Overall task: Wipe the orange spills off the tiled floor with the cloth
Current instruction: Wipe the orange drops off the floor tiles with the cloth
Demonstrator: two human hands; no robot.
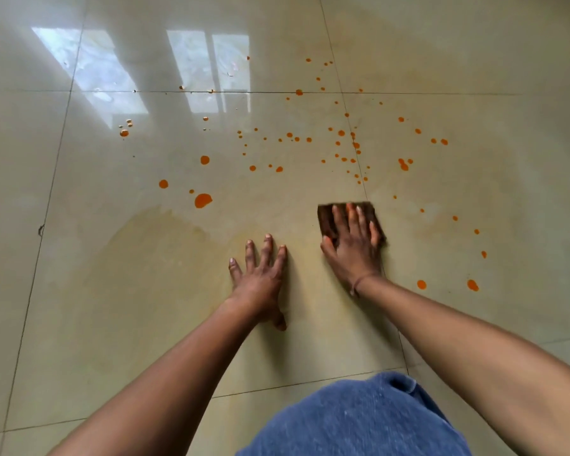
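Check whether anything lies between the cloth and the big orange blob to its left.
Nothing visible does. Only bare tile lies between the cloth under the right hand and the big orange blob. The left hand rests flat nearer the person, off that line.

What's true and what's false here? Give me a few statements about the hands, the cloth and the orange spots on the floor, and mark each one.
1. The right hand presses flat on the cloth. True.
2. The left hand holds a second cloth. False: it rests bare on the tiled floor, fingers spread.
3. The orange spills are all wiped away. False: many drops remain beyond the hands and to their right.
4. A yellowish smear marks the floor left of the left hand. True.
5. The cloth is white. False: it is dark brown.
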